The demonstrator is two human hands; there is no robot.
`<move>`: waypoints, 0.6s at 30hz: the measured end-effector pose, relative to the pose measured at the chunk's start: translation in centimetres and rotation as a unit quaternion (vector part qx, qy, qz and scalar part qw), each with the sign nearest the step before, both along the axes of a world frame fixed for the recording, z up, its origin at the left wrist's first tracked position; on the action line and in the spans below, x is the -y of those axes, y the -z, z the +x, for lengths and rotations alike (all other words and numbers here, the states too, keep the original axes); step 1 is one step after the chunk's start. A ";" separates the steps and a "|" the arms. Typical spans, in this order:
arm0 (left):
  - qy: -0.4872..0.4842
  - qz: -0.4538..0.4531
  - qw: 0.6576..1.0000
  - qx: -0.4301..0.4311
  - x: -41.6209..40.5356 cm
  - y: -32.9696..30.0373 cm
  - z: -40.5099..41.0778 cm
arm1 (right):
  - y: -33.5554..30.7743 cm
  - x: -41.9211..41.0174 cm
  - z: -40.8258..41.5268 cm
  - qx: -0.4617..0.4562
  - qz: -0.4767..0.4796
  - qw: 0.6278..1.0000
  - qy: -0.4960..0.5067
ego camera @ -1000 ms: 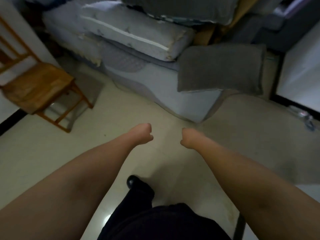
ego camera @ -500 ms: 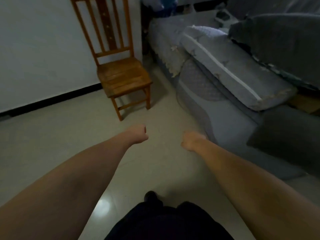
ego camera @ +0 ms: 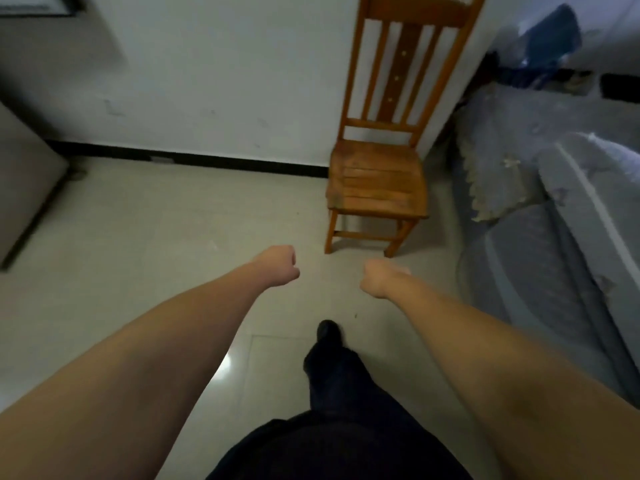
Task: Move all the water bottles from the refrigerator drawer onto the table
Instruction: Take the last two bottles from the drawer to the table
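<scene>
No water bottle, refrigerator drawer or table shows in the head view. Both my arms stretch forward over the pale tiled floor. My left hand [ego camera: 280, 269] is curled into a fist and holds nothing. My right hand [ego camera: 377, 278] is curled the same way, a short gap to its right, and is likewise empty. Neither hand touches anything.
A wooden chair [ego camera: 377, 181] stands against the white wall just ahead and to the right. Grey cushions and bedding [ego camera: 554, 237] pile along the right side. A beige cabinet-like block [ego camera: 24, 181] fills the left edge. My dark trouser leg and shoe [ego camera: 327, 332] step forward on the floor.
The view has swung left: the chair moved from the left edge to centre right, and the bedding slid to the right edge. Both hands stay in fists, side by side.
</scene>
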State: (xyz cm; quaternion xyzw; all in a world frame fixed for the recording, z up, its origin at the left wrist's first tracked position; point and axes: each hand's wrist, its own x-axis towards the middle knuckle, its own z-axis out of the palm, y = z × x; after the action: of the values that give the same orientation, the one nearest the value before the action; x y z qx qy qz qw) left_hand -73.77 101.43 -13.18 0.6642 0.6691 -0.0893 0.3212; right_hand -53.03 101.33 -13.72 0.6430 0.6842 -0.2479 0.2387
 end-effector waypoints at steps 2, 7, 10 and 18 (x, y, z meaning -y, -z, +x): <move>-0.029 0.008 1.000 -0.001 -2.3 -0.3 -0.9 | -0.1 -3.6 -0.8 0.002 0.006 1.000 -0.025; -0.119 0.021 0.993 -0.009 -9.0 -1.7 -3.8 | -0.8 -13.4 -3.8 -0.007 0.014 0.993 -0.113; -0.170 0.035 0.985 -0.003 -12.0 -2.2 -5.4 | -1.3 -18.2 -6.4 0.010 0.006 0.984 -0.180; -0.278 0.026 0.960 0.007 -14.2 -1.7 -12.7 | -1.2 -25.8 -15.8 0.010 -0.003 0.959 -0.282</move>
State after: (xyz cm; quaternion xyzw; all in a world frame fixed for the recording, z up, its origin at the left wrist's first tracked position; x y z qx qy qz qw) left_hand -86.43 115.64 -11.52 0.4609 0.8270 0.0257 0.3208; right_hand -68.86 127.13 -12.48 0.4256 0.8346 -0.1666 0.3074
